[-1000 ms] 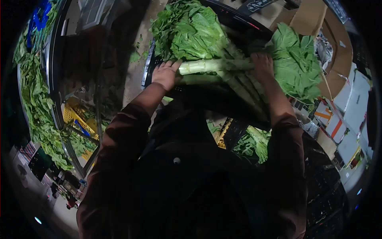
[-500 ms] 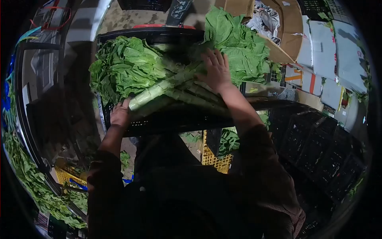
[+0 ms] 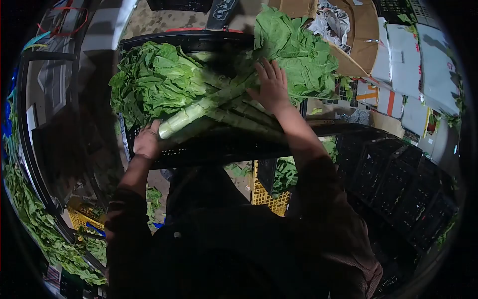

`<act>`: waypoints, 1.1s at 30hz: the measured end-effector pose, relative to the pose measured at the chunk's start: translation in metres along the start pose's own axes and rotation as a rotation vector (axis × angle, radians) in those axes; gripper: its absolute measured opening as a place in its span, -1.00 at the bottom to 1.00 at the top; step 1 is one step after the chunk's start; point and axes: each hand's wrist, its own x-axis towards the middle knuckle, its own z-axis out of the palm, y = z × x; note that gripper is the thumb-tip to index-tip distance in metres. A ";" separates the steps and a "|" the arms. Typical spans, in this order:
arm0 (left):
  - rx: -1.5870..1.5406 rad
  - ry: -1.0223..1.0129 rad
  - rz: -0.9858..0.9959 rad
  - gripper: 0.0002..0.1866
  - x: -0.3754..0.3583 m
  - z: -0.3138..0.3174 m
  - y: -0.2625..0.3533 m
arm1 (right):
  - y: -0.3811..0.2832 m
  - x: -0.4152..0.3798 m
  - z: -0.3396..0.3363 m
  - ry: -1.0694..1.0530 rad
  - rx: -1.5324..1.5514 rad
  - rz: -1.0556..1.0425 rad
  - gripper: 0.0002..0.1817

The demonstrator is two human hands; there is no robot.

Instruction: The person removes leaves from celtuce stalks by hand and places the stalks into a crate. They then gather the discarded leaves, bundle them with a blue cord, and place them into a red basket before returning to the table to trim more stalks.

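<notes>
Celtuce stalks with leafy tops lie crossed in a black plastic crate (image 3: 209, 162). One thick pale celtuce stem (image 3: 186, 117) runs diagonally on top, its cut end at the near left. Beside that cut end, at the crate's near-left corner, is my left hand (image 3: 147, 142), fingers extended and touching the stem end. My right hand (image 3: 273, 89) lies with spread fingers at the base of the large leaves (image 3: 298, 55) on the right. Another leafy head (image 3: 159, 82) fills the crate's left side. Shadow hides the stalks underneath.
Black crates (image 3: 398, 184) stand stacked at the right. A yellow crate (image 3: 269, 197) with greens is below the work crate. An opened cardboard box (image 3: 361, 40) and white boxes (image 3: 403, 55) stand at the upper right. Loose leaves (image 3: 45, 239) are heaped at the lower left.
The leafy heads and my left hand have shifted slightly left in view. My right hand stays at the leaf base, its fingers a little lower on the leaves.
</notes>
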 end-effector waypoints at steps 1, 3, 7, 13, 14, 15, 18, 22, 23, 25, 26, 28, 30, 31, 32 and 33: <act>-0.038 0.015 0.033 -0.35 -0.004 -0.006 0.002 | -0.004 -0.008 -0.005 0.133 0.161 0.007 -0.23; -0.008 0.023 0.086 -0.38 -0.015 -0.019 0.006 | -0.013 -0.029 -0.019 -0.263 0.617 0.370 -0.37; -0.003 -0.018 0.189 -0.41 -0.051 -0.051 0.009 | -0.020 -0.079 0.011 -0.839 1.134 0.492 -0.44; -0.285 -0.216 0.237 -0.44 -0.108 -0.052 0.034 | -0.096 -0.067 -0.023 -0.159 2.756 0.275 -0.42; -0.445 -0.232 0.318 -0.47 -0.112 -0.039 0.033 | -0.103 -0.060 -0.051 0.029 2.786 0.311 -0.43; -0.699 -0.263 0.392 -0.48 -0.114 -0.031 0.037 | -0.106 -0.057 -0.064 0.215 2.800 0.352 -0.42; -1.092 -0.299 0.468 -0.41 -0.116 -0.001 0.065 | -0.067 -0.053 -0.081 0.083 2.584 0.043 -0.55; -0.999 -0.343 0.527 -0.12 -0.108 -0.009 0.079 | -0.036 -0.043 -0.151 0.129 2.148 0.239 -0.66; -1.054 -0.288 0.511 -0.02 -0.104 -0.016 0.076 | -0.028 -0.045 -0.158 0.158 2.065 0.292 -0.69; -1.342 -0.402 0.372 0.04 -0.096 -0.039 0.058 | -0.023 -0.053 -0.168 0.213 1.893 0.473 -0.77; -1.435 -0.346 0.357 0.01 -0.090 -0.048 0.049 | -0.021 -0.059 -0.169 0.247 1.778 0.522 -0.79; -1.613 -0.275 0.332 0.01 -0.081 -0.062 0.030 | -0.027 -0.070 -0.171 0.326 1.660 0.566 -0.80; -1.650 -0.213 0.305 -0.02 -0.074 -0.075 0.016 | -0.023 -0.088 -0.158 0.242 1.369 0.541 -0.80; -1.671 -0.183 0.303 -0.02 -0.072 -0.081 0.014 | -0.027 -0.098 -0.151 0.295 1.360 0.493 -0.83; -1.656 -0.166 0.317 -0.02 -0.070 -0.085 0.014 | -0.026 -0.108 -0.148 0.249 1.245 0.461 -0.85; -1.656 -0.157 0.319 -0.02 -0.068 -0.086 0.014 | -0.026 -0.119 -0.143 0.204 1.130 0.428 -0.87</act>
